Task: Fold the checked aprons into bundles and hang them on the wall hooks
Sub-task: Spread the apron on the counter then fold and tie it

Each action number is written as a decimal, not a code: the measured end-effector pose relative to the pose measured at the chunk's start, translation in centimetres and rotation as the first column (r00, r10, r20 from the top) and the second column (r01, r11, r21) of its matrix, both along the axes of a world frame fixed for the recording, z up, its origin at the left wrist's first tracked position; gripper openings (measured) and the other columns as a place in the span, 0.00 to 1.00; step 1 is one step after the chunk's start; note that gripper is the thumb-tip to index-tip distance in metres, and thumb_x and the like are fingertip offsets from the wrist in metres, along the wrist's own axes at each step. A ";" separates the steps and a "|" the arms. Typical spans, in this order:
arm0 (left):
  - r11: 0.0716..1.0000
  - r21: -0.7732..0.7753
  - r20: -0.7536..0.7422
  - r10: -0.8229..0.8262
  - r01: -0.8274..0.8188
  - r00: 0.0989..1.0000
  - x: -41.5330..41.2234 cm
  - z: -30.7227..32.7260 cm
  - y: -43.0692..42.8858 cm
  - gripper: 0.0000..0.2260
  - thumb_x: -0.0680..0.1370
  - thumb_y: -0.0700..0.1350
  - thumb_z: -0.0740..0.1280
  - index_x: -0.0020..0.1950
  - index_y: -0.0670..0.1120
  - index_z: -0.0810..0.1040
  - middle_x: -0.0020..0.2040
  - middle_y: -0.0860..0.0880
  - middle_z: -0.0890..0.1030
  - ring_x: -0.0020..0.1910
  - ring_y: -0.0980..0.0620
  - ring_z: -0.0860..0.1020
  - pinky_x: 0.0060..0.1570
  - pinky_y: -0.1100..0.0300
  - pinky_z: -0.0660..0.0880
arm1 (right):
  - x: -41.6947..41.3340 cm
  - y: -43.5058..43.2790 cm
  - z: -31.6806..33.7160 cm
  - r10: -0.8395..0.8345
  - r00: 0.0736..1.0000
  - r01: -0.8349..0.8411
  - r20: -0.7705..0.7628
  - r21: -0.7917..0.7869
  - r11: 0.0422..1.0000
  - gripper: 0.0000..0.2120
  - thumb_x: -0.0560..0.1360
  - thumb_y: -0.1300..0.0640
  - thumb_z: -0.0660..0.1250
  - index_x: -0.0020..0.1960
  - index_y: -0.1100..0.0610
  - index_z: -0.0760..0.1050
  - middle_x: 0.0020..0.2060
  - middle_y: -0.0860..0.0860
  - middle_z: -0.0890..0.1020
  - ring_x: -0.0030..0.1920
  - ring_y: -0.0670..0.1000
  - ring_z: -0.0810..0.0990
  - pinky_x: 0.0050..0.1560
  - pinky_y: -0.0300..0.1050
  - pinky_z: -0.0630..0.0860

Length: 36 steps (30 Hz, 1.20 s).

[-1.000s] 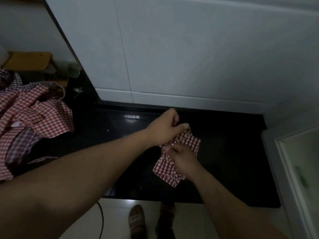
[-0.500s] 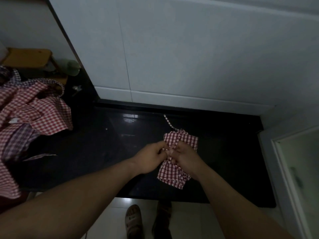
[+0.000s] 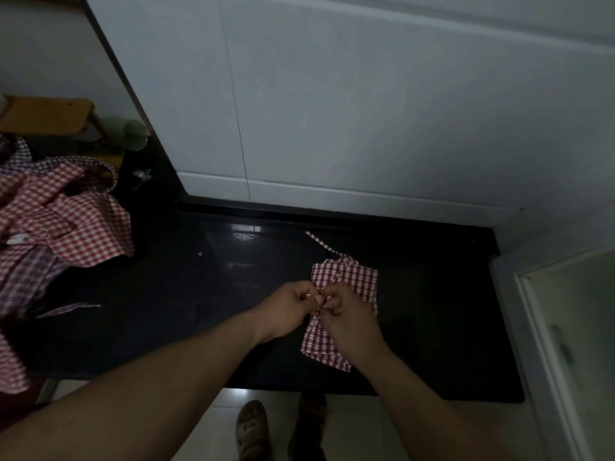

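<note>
**Tying off bundle one, hanging not started**

Step in hand, as I read it: securing the fold. Folded apron bundle [image 3: 352,277] lies on the black counter [image 3: 199,294], right of centre and near the front edge. Left hand [image 3: 289,309] and right hand [image 3: 349,314] meet at its waist, fingertips touching. Fingers of both are curled and pinching the tie strap [image 3: 319,242] where it crosses the cloth. Which strand each hand holds is too small to tell. The strap's free end trails off the bundle's top corner towards the wall tiles [image 3: 366,111].

Next move, my call:
- cinch the knot tight, or the fold springs open on lifting
- leave a loop or loose tail to go over a hook
- lift the bundle as one piece and carry it to the hooks; no hook shows in this view, so expect a turn away from the counter

Progress: early. The pile of unfolded aprons [image 3: 66,227], red check with some purple check, sits heaped at the counter's left end, well apart from the bundle. One loose strap runs out from it across the counter.

Containers: only one I can make out, a green cup [image 3: 134,134] on its side, past the counter's far left corner, beside a wooden stool [image 3: 46,114]. Too dim to tell what it holds.
</note>
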State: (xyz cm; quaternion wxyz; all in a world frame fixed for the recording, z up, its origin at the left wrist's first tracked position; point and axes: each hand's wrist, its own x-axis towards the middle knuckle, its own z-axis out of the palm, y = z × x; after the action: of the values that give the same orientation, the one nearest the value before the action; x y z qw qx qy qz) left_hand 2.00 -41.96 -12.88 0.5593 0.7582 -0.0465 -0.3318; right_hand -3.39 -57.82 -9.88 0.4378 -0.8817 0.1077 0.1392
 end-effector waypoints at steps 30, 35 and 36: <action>0.998 -0.007 -0.083 -0.066 0.066 0.994 1.1 0.3 0.8 0.11 0.83 0.40 0.67 0.42 0.49 0.81 0.40 0.50 0.83 0.35 0.55 0.77 0.40 0.59 0.76 | 1.0 0.2 1.0 0.035 0.986 -0.044 -0.165 -0.054 0.998 0.09 0.80 0.51 0.66 0.48 0.57 0.79 0.36 0.49 0.79 0.36 0.47 0.76 0.39 0.46 0.72; 0.999 0.011 -0.075 -0.037 0.038 0.996 0.7 0.1 0.5 0.10 0.83 0.44 0.68 0.42 0.48 0.79 0.39 0.48 0.83 0.35 0.51 0.77 0.39 0.58 0.75 | -0.2 0.1 0.5 0.135 0.990 -0.119 0.033 -0.300 0.946 0.08 0.82 0.56 0.62 0.58 0.50 0.78 0.48 0.45 0.82 0.46 0.43 0.79 0.50 0.45 0.79; 0.999 0.015 -0.075 -0.034 0.036 0.997 0.6 0.1 0.4 0.10 0.84 0.44 0.67 0.42 0.47 0.78 0.39 0.49 0.83 0.35 0.51 0.77 0.38 0.58 0.75 | -0.5 0.1 0.6 0.147 0.987 -0.119 0.059 -0.340 0.933 0.08 0.82 0.57 0.63 0.59 0.49 0.77 0.50 0.45 0.81 0.47 0.43 0.79 0.51 0.44 0.79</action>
State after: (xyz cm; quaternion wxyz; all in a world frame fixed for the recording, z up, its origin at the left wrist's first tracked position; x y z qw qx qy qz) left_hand 2.56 -41.55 -12.77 0.5485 0.7489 -0.0362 -0.3700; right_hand -3.84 -57.74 -9.25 0.2751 -0.9536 0.0515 0.1111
